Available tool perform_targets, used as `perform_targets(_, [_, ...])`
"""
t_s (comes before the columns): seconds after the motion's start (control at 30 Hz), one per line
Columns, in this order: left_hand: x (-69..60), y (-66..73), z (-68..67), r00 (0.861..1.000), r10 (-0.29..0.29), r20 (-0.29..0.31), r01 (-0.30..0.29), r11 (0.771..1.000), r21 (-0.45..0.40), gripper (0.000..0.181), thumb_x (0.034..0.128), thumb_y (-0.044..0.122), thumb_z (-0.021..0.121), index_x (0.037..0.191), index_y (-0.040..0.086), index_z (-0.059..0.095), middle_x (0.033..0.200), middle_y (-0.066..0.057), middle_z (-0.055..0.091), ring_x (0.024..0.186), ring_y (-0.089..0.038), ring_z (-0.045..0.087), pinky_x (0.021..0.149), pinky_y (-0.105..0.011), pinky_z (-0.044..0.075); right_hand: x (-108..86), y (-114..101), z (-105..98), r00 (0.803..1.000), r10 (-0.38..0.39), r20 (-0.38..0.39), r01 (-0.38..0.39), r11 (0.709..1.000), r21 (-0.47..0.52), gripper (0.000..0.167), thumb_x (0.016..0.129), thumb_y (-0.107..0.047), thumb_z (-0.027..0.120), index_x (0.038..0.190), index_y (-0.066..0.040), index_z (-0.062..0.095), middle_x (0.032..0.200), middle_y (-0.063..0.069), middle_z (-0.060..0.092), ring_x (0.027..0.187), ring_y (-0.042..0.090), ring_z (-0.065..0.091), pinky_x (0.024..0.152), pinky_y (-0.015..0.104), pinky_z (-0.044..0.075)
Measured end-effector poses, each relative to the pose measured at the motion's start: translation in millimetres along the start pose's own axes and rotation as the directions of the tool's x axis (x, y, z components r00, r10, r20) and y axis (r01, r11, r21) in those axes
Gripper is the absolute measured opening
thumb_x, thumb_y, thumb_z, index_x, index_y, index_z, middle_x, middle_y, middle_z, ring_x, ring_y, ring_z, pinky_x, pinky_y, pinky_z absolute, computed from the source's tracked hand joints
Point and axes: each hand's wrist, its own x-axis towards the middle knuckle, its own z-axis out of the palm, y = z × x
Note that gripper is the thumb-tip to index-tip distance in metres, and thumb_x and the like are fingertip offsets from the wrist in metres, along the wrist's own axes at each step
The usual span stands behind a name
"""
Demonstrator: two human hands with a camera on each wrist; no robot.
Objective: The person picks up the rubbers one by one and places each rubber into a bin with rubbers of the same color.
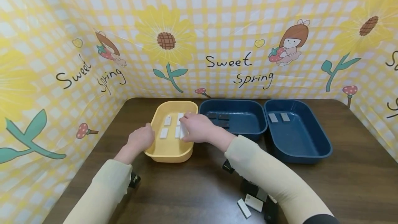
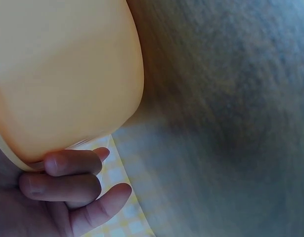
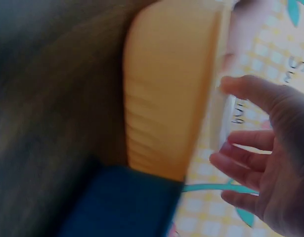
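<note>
Patterned cloth (image 1: 224, 20), yellow check with flowers and the words "Sweet Spring", stands behind and beside a dark wooden table (image 1: 199, 189). Three bins lie in a row along the table's far part. At the right is the right blue bin (image 1: 303, 141), its long side running away from the viewer; next to it, the middle blue bin (image 1: 245, 122) lies crosswise; at the left is the yellow bin (image 1: 163, 149), adjoining the middle one. Cream sleeves (image 1: 104, 189) cover both forearms.

The left hand (image 1: 141, 138) grasps the yellow bin's left rim, fingers curled about the edge. The right hand (image 1: 199, 127), over that bin's right side, pinches the held white block (image 3: 222, 118) between thumb and fingers.

Smallest are the blocks. Inside the yellow bin, white blocks (image 1: 163, 133) lie in two columns, the right one partly hidden by the right hand. Three dark blocks (image 1: 224, 117) lie in the left part of the middle bin; two pale blocks (image 1: 285, 117) lie side by side near the far left of the right bin. Loose blocks (image 1: 254, 202), white, grey and black, lie on the near table, some partly covered by the right sleeve.
</note>
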Motion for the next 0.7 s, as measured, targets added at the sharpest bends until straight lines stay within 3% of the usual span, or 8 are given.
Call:
perform_targets(0.3, [-0.5,0.1,-0.8,1.000,0.003,0.003,-0.003,1.000,0.001,0.033,0.0992,0.015,0.037,0.112,-0.014,0.045,0.082,-0.026,0.060,0.076,-0.042,0.062,0.064,-0.054,0.049,22.2,-6.7,21.7,0.983,0.102,0.154,-0.098,0.995,-0.033,0.032,0.081,-0.030,0.073,0.108,-0.013,0.066,0.095,0.001,0.062,0.088,0.019,0.054,0.105,0.046,0.032])
perform_targets(0.53, [0.0,-0.2,1.2,1.000,0.002,0.004,-0.002,1.000,0.002,0.035,0.0993,0.016,0.038,0.115,-0.014,0.044,0.083,-0.027,0.061,0.078,-0.043,0.062,0.065,-0.054,0.050,36.6,-6.3,28.9,0.961,0.185,0.208,-0.164,0.980,-0.112,0.026,0.082,-0.027,0.074,0.105,-0.018,0.067,0.103,0.002,0.066,0.099,0.021,0.055,0.111,0.055,0.019])
perform_targets(0.7, [1.0,-0.3,0.1,1.000,0.003,0.008,-0.003,1.000,0.011,0.039,0.0997,0.017,0.037,0.120,-0.016,0.043,0.082,-0.026,0.060,0.077,-0.043,0.062,0.065,-0.054,0.050,43.5,-3.3,31.8,0.960,0.203,0.193,-0.180,0.975,-0.131,0.020,0.085,-0.020,0.070,0.104,-0.018,0.067,0.107,0.003,0.066,0.105,0.024,0.057,0.112,0.055,0.016])
